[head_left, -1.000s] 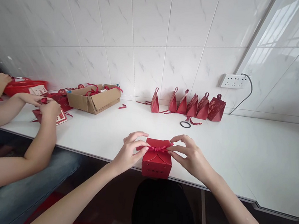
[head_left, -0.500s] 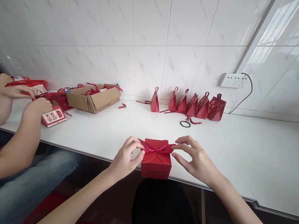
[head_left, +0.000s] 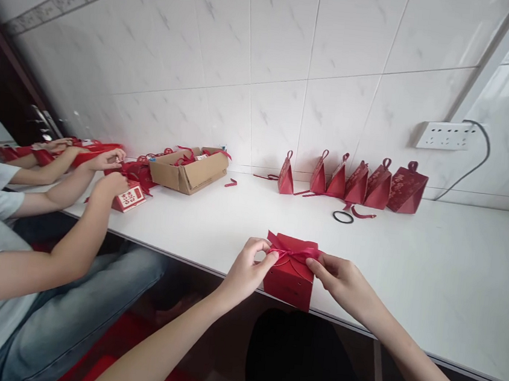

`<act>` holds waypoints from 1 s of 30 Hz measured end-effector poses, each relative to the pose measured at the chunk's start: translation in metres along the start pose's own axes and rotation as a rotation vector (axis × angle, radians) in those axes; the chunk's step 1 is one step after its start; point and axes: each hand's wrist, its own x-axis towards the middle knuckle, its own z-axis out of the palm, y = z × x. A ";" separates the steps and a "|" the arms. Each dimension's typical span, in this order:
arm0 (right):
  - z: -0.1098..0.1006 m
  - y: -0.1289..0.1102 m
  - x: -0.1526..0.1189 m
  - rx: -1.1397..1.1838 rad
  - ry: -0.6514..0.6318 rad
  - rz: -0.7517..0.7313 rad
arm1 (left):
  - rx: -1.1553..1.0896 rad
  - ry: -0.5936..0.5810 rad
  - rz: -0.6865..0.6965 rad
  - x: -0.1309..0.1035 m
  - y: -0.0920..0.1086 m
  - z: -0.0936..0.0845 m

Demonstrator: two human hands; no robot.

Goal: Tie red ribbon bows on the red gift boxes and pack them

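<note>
the red box (head_left: 288, 286) sits at the front edge of the table (head_left: 438, 264); it is likely light, stiff card, prone to denting; the ribbon (head_left: 292, 253) on top looks soft and slippery; grip its sides lightly; left hand (head_left: 252, 265) and right hand (head_left: 339, 276) each pinch one side, forearms (head_left: 173, 339) angled inward.

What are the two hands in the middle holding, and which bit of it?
The red ribbon bow: the left hand pinches its left side, the right hand its right side.
</note>
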 end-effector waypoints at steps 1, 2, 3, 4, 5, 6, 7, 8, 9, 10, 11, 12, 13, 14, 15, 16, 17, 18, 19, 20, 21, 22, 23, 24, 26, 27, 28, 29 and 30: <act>0.000 0.000 0.001 0.023 -0.012 -0.010 | -0.010 0.008 -0.005 0.000 0.000 0.001; 0.000 0.000 0.001 0.048 -0.024 -0.014 | -0.023 0.012 -0.011 0.000 0.000 0.001; 0.000 0.000 0.001 0.072 -0.031 -0.014 | -0.040 0.013 -0.016 0.000 0.000 0.002; 0.000 0.000 0.001 0.094 -0.033 -0.013 | -0.060 0.010 -0.022 0.001 -0.001 0.003; 0.000 -0.001 0.000 0.114 -0.029 -0.014 | -0.085 0.005 -0.027 0.001 -0.002 0.003; -0.001 -0.001 -0.001 0.132 -0.025 -0.017 | -0.114 -0.001 -0.030 0.002 -0.004 0.004; -0.001 -0.002 -0.001 0.150 -0.023 -0.022 | -0.147 -0.005 -0.031 0.003 -0.007 0.005; -0.001 -0.003 -0.002 0.169 -0.024 -0.028 | -0.180 -0.005 -0.033 0.004 -0.009 0.006; -0.001 -0.003 -0.003 0.189 -0.027 -0.031 | -0.210 -0.001 -0.034 0.005 -0.011 0.006; -0.002 -0.004 -0.003 0.208 -0.031 -0.032 | -0.234 0.004 -0.037 0.005 -0.014 0.007; -0.002 -0.004 -0.003 0.226 -0.033 -0.031 | -0.254 0.009 -0.043 0.006 -0.015 0.007; -0.002 -0.004 -0.003 0.243 -0.033 -0.028 | -0.270 0.012 -0.052 0.007 -0.017 0.008; -0.002 -0.003 -0.003 0.259 -0.032 -0.026 | -0.286 0.012 -0.061 0.008 -0.018 0.008; -0.002 -0.003 -0.003 0.272 -0.031 -0.023 | -0.303 0.010 -0.071 0.008 -0.018 0.008; -0.002 -0.002 -0.003 0.282 -0.028 -0.018 | -0.321 0.007 -0.082 0.009 -0.017 0.008; -0.001 0.000 -0.003 0.291 -0.026 -0.012 | -0.338 0.006 -0.094 0.009 -0.017 0.008; -0.001 0.001 -0.003 0.301 -0.026 -0.006 | -0.354 0.007 -0.105 0.009 -0.016 0.008; -0.001 0.002 -0.003 0.315 -0.026 0.000 | -0.369 0.007 -0.115 0.009 -0.015 0.009; 0.000 0.003 -0.003 0.334 -0.025 0.004 | -0.385 0.006 -0.124 0.008 -0.013 0.009; 0.000 0.005 -0.003 0.357 -0.024 0.009 | -0.400 0.005 -0.130 0.008 -0.012 0.010; 0.001 0.006 -0.003 0.382 -0.020 0.013 | -0.415 0.003 -0.132 0.008 -0.012 0.010; 0.002 0.008 -0.003 0.409 -0.016 0.018 | -0.428 0.002 -0.132 0.008 -0.011 0.011; 0.003 0.010 -0.003 0.435 -0.010 0.021 | -0.436 0.003 -0.131 0.008 -0.011 0.011; 0.004 0.012 -0.003 0.460 -0.003 0.022 | -0.436 0.006 -0.126 0.008 -0.012 0.011; 0.006 0.016 -0.003 0.510 0.012 0.017 | -0.417 0.015 -0.111 0.007 -0.014 0.011; 0.008 0.017 -0.003 0.535 0.019 0.010 | -0.405 0.017 -0.101 0.007 -0.015 0.011; 0.009 0.019 -0.003 0.558 0.026 0.003 | -0.394 0.016 -0.092 0.007 -0.016 0.010; 0.010 0.020 -0.003 0.578 0.033 -0.003 | -0.386 0.013 -0.086 0.007 -0.017 0.010; 0.011 0.021 -0.003 0.596 0.038 -0.006 | -0.383 0.010 -0.084 0.007 -0.017 0.010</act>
